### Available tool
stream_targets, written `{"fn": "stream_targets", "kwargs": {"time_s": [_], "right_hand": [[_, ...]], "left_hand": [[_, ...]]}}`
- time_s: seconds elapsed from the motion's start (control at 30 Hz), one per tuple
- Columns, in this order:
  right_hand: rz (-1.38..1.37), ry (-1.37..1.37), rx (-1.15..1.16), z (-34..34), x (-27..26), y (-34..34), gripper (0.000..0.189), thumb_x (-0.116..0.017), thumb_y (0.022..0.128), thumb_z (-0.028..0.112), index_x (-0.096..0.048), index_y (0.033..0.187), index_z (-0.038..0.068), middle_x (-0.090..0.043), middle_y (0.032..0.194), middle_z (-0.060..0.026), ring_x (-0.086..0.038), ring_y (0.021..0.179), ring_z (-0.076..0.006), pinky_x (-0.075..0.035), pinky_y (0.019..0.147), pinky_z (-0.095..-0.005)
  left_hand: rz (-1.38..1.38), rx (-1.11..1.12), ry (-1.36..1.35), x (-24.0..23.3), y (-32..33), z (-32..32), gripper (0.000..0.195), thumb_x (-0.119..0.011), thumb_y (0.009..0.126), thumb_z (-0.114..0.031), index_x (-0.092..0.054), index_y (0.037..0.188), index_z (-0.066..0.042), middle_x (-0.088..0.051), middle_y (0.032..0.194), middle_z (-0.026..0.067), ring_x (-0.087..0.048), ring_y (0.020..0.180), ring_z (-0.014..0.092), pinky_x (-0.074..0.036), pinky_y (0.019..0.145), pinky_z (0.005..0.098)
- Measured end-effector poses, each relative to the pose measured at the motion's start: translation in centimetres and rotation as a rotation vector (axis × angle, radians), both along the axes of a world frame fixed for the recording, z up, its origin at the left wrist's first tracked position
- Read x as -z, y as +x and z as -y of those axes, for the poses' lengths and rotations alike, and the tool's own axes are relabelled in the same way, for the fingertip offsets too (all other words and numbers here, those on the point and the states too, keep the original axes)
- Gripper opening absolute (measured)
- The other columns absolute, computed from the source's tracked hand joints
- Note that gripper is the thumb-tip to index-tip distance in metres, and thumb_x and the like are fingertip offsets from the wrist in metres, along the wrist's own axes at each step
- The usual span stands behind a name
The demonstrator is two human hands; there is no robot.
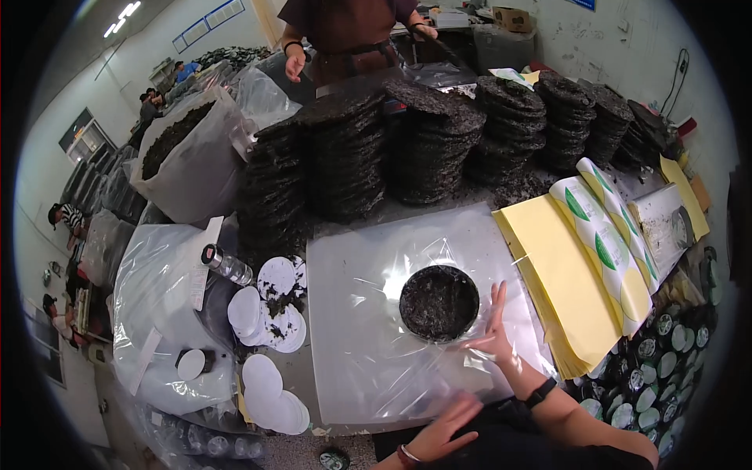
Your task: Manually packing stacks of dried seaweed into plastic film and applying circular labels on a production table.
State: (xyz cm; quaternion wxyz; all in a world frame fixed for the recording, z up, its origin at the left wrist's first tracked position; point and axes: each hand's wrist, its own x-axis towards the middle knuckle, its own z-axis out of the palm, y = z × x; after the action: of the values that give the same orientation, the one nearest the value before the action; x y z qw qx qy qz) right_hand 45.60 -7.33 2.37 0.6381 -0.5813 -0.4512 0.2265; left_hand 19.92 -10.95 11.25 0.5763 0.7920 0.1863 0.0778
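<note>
A dark round cake of dried leafy material, probably seaweed (439, 303), lies on a stack of clear plastic sheets (352, 352) in front of me. My right hand (496, 338) is beside its lower right edge, fingers spread and nothing held; whether it touches the film I cannot tell. Nearer my body, my left hand (449, 432) hovers by the front edge of the sheets, its fingers blurred and its thumb apart, holding nothing. White paper discs (276, 405) lie in loose piles to the left, some strewn with dark crumbs.
Tall stacks of similar dark cakes (341, 153) line the far side. Yellow paper (546, 264) and printed sheets (611, 252) lie to the right. A clear bottle (229, 264) rests at left, near a large bag of dark flakes (200, 158). Another person (352, 35) stands opposite.
</note>
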Motion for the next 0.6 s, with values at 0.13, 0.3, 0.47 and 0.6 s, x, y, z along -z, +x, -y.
{"fn": "stream_targets", "kwargs": {"time_s": [0.13,0.3,0.47,0.6], "right_hand": [[0.036,-0.250,0.220,-5.4,-3.4,-0.7,0.124,-0.093,0.060,0.021,-0.024,0.162,0.012,-0.039,0.153,-0.0202,-0.039,0.137,-0.0361,-0.027,0.117,-0.0482],[1.100,-0.700,0.006,-7.1,-5.2,0.3,0.072,-0.074,0.071,0.013,-0.056,0.141,0.011,-0.063,0.114,-0.0077,-0.051,0.116,-0.0289,-0.032,0.109,-0.0454],[0.161,-0.320,-0.084,-7.1,-8.8,0.1,0.058,-0.068,0.084,0.014,-0.055,0.140,0.003,-0.065,0.121,-0.0210,-0.059,0.118,-0.0394,-0.043,0.109,-0.0462],[0.714,-0.536,-0.214,-7.5,-4.5,-1.6,0.054,-0.054,0.099,0.022,-0.045,0.150,0.005,-0.049,0.151,-0.0201,-0.041,0.144,-0.0369,-0.027,0.117,-0.0617]], "left_hand": [[-0.294,-0.780,0.594,5.7,-0.2,-4.3,0.108,-0.080,0.078,-0.058,-0.034,0.148,0.009,-0.035,0.150,0.0383,-0.027,0.144,0.055,-0.023,0.118,0.0613],[0.118,-0.722,0.467,1.5,11.0,-15.9,0.053,-0.074,0.089,-0.035,-0.055,0.121,0.002,-0.060,0.124,0.0265,-0.056,0.120,0.042,-0.044,0.103,0.0516],[-0.592,-0.383,0.552,6.4,15.0,-18.4,0.031,-0.064,0.092,-0.027,-0.057,0.108,-0.002,-0.066,0.106,0.0199,-0.066,0.102,0.040,-0.056,0.088,0.0477],[-0.040,-0.270,0.605,2.3,7.6,-16.1,0.066,-0.077,0.081,-0.017,-0.050,0.136,0.007,-0.050,0.142,0.0249,-0.046,0.136,0.039,-0.041,0.112,0.0432]]}}
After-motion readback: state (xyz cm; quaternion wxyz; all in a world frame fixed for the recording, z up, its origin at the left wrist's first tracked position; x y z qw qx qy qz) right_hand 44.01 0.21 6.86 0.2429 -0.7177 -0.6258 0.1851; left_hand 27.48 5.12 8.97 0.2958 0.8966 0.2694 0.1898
